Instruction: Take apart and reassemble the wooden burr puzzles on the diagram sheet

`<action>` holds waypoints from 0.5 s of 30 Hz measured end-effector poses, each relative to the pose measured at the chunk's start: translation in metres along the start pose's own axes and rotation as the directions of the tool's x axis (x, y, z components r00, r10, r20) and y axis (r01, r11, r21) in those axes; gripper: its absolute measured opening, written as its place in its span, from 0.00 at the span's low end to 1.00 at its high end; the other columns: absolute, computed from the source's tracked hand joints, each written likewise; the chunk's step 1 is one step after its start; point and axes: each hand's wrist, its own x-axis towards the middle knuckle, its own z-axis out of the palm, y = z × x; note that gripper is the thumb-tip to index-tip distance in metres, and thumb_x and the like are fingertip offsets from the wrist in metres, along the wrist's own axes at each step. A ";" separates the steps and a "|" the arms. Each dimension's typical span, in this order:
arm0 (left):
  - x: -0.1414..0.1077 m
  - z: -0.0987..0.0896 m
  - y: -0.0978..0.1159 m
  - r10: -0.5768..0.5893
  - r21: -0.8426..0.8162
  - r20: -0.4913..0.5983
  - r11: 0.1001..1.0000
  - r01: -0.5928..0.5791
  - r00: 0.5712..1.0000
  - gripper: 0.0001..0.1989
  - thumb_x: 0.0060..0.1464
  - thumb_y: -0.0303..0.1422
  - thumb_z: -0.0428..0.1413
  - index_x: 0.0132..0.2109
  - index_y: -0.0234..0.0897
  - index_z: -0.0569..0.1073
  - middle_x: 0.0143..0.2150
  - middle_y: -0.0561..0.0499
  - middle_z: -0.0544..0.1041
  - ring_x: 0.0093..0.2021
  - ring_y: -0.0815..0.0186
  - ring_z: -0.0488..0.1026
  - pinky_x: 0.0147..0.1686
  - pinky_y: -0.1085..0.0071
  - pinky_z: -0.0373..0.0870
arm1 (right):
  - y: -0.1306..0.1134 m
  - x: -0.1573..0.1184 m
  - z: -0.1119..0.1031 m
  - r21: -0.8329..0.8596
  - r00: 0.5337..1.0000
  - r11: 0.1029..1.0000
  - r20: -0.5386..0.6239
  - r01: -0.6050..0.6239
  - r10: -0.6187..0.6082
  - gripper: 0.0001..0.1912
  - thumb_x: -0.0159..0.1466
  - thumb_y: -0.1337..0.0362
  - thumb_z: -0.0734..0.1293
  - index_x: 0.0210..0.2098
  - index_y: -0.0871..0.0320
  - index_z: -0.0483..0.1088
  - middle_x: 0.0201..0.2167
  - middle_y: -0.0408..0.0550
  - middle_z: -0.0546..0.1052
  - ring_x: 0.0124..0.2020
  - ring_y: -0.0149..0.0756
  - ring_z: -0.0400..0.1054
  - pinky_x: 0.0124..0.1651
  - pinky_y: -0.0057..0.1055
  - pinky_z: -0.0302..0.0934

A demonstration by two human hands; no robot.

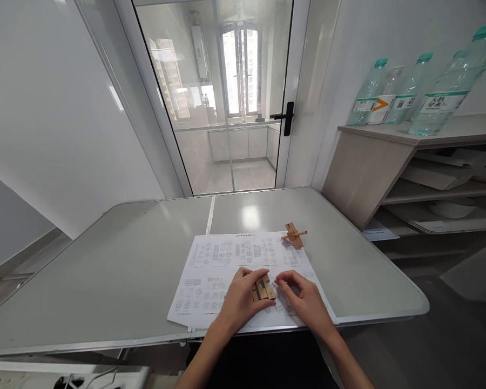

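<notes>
My left hand (243, 296) grips a small block of notched wooden puzzle pieces (263, 289) between thumb and fingers, just above a printed sheet. Close to its right side is my right hand (302, 297), its thumb and index finger curled together at the tips; whatever they may pinch is too small to make out. Line drawings in rows cover the white instruction sheet (198, 294) under both hands. Across the sheet's far right corner lie more wooden puzzle pieces (294, 236), some flat and crossed by a thin stick.
The grey table (105, 270) has a seam and a rounded right corner. Beyond it stands a glass door (251, 146) with a black handle. Several clear bottles (437, 105) top a wooden shelf unit (372, 167) at the right.
</notes>
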 end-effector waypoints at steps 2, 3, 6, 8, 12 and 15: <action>0.000 0.000 0.000 0.014 0.024 0.012 1.000 -0.014 1.000 0.37 0.47 0.36 0.74 0.64 0.52 0.72 0.53 0.46 0.75 0.55 0.51 0.73 0.55 0.51 0.76 | 0.000 0.000 0.000 -0.014 1.000 1.000 0.004 0.005 -0.005 0.15 0.71 0.51 0.65 0.41 0.54 0.76 0.41 0.51 0.83 0.44 0.47 0.77 0.48 0.38 0.69; 0.000 -0.001 0.000 0.028 0.036 0.021 0.999 -0.028 0.999 0.38 0.47 0.35 0.74 0.64 0.51 0.71 0.54 0.46 0.75 0.56 0.51 0.72 0.56 0.50 0.75 | 0.000 0.000 0.000 -0.021 1.000 1.000 0.009 0.008 -0.008 0.15 0.71 0.51 0.65 0.41 0.54 0.76 0.41 0.51 0.83 0.44 0.47 0.77 0.48 0.38 0.69; -0.002 -0.004 0.001 0.090 0.065 0.041 0.994 -0.092 0.995 0.44 0.47 0.36 0.74 0.68 0.51 0.65 0.62 0.45 0.73 0.62 0.48 0.69 0.62 0.46 0.70 | -0.001 0.000 0.000 -0.054 0.999 0.998 0.033 0.028 -0.027 0.13 0.71 0.53 0.65 0.43 0.54 0.76 0.43 0.50 0.82 0.45 0.45 0.76 0.49 0.38 0.68; -0.004 -0.008 -0.001 0.111 0.089 0.031 0.990 -0.114 0.993 0.47 0.46 0.39 0.75 0.69 0.51 0.62 0.67 0.44 0.69 0.66 0.46 0.66 0.65 0.43 0.66 | -0.002 0.000 0.001 -0.085 0.997 0.994 0.053 0.062 -0.058 0.11 0.71 0.54 0.66 0.45 0.54 0.75 0.45 0.50 0.81 0.46 0.45 0.76 0.50 0.38 0.69; -0.011 -0.022 -0.006 0.089 0.129 -0.009 0.988 -0.087 0.996 0.44 0.44 0.42 0.75 0.65 0.46 0.65 0.64 0.42 0.69 0.66 0.44 0.65 0.64 0.42 0.67 | -0.005 0.000 0.004 -0.141 0.987 0.980 0.096 0.141 -0.128 0.09 0.69 0.57 0.69 0.45 0.52 0.75 0.50 0.50 0.77 0.49 0.44 0.74 0.51 0.38 0.69; -0.014 -0.033 -0.009 0.087 0.128 0.012 0.988 -0.088 0.996 0.39 0.44 0.40 0.76 0.60 0.45 0.68 0.61 0.44 0.70 0.64 0.46 0.67 0.64 0.44 0.68 | -0.006 -0.001 0.006 -0.175 0.986 0.974 0.112 0.145 -0.127 0.09 0.66 0.56 0.72 0.43 0.51 0.74 0.53 0.49 0.75 0.53 0.46 0.73 0.55 0.40 0.69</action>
